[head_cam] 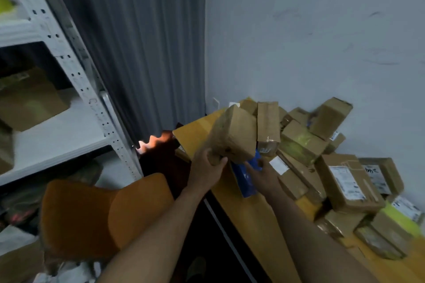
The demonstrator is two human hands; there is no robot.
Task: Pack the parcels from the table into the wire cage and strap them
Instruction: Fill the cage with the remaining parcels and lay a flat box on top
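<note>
Nothing reads clearly. By the table's [195, 138] right edge, the shipping label [347, 182] on the large parcel [351, 161] is blurred. The handwritten label [373, 173] on the neighbouring parcel [392, 173] shows perhaps "bn2", and the blue packet's [246, 181] white print is illegible.

One head-worn, wide-angle camera looks forward and down across the table [250, 211] toward the corner where the curtain [138, 53] meets the wall [310, 41]. Range is close: the left hand [208, 164] and right hand [264, 176] sit near frame centre.
</note>
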